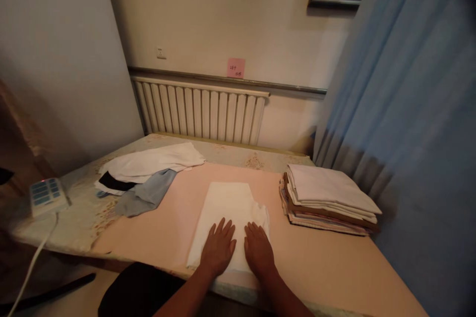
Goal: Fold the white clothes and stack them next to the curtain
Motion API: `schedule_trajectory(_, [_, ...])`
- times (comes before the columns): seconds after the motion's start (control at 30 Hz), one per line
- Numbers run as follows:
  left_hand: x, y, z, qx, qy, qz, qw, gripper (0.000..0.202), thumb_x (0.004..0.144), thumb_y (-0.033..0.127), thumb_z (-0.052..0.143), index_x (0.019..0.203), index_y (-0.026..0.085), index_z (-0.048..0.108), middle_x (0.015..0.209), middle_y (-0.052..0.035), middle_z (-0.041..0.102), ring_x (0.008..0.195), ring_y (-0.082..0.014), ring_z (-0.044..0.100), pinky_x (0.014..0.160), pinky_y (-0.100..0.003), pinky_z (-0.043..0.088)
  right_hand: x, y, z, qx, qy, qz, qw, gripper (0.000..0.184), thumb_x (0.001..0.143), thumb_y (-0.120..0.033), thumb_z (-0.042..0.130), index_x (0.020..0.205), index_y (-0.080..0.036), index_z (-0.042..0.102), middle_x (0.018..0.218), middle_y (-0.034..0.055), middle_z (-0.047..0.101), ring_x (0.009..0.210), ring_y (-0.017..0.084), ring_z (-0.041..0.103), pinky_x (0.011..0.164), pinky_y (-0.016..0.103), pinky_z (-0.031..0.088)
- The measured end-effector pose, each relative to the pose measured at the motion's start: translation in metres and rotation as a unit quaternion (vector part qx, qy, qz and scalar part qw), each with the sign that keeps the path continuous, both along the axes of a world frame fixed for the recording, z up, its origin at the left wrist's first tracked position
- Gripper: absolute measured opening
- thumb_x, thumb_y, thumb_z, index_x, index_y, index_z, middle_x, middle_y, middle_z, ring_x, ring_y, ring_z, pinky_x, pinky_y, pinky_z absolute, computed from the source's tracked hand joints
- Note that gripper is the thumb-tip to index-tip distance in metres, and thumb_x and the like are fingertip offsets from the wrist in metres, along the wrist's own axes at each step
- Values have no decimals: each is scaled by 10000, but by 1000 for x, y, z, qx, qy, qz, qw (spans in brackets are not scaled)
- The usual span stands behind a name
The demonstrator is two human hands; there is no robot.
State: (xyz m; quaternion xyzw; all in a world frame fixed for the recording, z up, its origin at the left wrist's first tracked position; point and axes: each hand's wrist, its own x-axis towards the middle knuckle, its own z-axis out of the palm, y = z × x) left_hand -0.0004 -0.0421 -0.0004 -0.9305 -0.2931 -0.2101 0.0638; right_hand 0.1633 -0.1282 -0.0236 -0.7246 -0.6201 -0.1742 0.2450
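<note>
A white cloth (226, 203), partly folded, lies on the pink sheet over the table in front of me. Its right side has a bunched, ruffled edge. My left hand (219, 245) rests flat on its lower middle, fingers stretched forward. On the lower right part, near the ruffled edge, my right hand (258, 247) is pressed flat, fingers out. Neither hand grips the cloth. Whether it is a garment I cannot tell.
At the right stands a stack of folded cloths (330, 193), white on top, by a blue curtain (379, 124). Loose white, black and grey-blue fabrics (152, 178) lie at the left. A power strip (46, 195) with a white cord sits on the left corner. A radiator (201, 109) is behind.
</note>
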Motion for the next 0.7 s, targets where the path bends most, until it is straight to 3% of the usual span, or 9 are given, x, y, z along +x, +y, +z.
schedule_trajectory(0.7, [-1,2,-1,16,-21,-11,1000,438,939,330,392,1351,245,515,1416,-41,522,1365,-281,378,1082,-513,340,1,-2,4,14,-12,8,1000,371,909,-178,429,1231,-166,612,1299,88,609,1267,232,503,1110,430,340])
